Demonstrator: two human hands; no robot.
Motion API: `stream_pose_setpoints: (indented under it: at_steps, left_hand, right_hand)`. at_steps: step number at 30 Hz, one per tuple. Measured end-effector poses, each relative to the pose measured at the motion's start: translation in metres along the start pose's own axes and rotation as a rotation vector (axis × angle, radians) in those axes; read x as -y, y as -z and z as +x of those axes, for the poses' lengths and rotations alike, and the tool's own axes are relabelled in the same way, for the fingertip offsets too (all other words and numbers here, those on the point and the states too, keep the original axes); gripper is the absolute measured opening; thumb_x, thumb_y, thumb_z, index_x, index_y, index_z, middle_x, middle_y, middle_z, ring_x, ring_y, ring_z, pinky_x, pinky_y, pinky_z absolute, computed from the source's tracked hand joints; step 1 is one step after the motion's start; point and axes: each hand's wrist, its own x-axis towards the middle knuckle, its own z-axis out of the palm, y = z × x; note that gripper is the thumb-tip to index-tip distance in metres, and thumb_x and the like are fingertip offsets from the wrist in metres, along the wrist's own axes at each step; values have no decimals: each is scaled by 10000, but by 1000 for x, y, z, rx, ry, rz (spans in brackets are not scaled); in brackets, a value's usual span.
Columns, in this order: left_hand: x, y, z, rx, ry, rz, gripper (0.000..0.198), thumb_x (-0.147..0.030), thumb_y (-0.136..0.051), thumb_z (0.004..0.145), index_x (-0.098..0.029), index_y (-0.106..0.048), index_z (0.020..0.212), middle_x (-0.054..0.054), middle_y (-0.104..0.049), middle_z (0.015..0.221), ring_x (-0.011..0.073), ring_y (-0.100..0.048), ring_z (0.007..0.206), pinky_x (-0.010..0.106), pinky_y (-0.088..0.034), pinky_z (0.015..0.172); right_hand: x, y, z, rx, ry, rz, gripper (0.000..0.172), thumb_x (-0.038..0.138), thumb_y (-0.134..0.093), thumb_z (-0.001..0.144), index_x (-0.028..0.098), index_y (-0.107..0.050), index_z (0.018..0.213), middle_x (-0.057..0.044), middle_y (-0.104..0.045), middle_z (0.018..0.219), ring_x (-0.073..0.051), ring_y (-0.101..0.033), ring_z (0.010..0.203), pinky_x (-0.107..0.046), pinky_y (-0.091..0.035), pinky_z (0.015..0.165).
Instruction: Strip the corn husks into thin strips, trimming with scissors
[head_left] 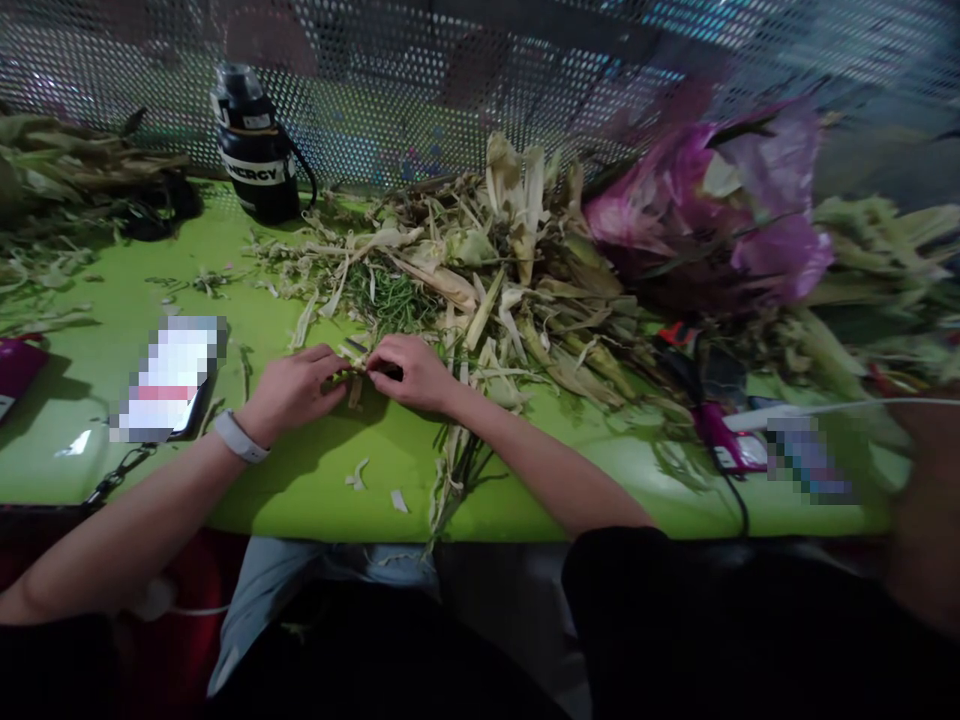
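My left hand (300,388), with a pale band on its wrist, is closed in a pinch over the green table. Facing it, my right hand (411,372) is closed too, thumb and fingertips together. Between the fingertips of both is a small piece of pale yellow-green plant strips (354,362), perhaps corn husk; its exact form is partly hidden. Just beyond the hands lies a large heap of dried corn husks (450,270). Some thin green needle-like strands (394,300) sit at the near side of this heap.
A black bottle (259,175) stands at the back left. On the left lies a phone (169,385) with a lit screen. A pink plastic bag (712,220) rests behind more husks. At right are a second phone (810,460), a white cable (840,405) and another person's arm (926,500).
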Motion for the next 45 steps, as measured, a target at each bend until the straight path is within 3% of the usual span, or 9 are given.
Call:
stream_pose_setpoints:
  at_steps: [23,35,45]
  left_hand:
    - [1,-3,3,79,-22,155,169,-216,-534,890,-162,-652,998,76,-681,963,188,-614,768,272,-433,594]
    - [-3,-8,2,29,28,175,202,-246,-482,925,-174,-670,921,66,-685,912,185,-617,742,267,-403,594]
    - [-8,-11,0,-34,-39,264,239,-247,-448,956,-148,-652,881,79,-671,852,182,-590,706,282,-362,562]
  right_hand:
    - [2,1,-1,17,-21,-3,113,248,-562,846,190,-656,868,-74,-680,897,-216,-583,866,-355,-423,788]
    - [5,0,-2,-12,6,-43,129,262,-579,837,194,-674,893,-75,-675,934,-228,-575,909,-374,-381,824]
    - [5,-5,-3,-15,26,-61,139,249,-581,816,182,-690,870,-67,-666,882,-217,-550,859,-363,-351,797]
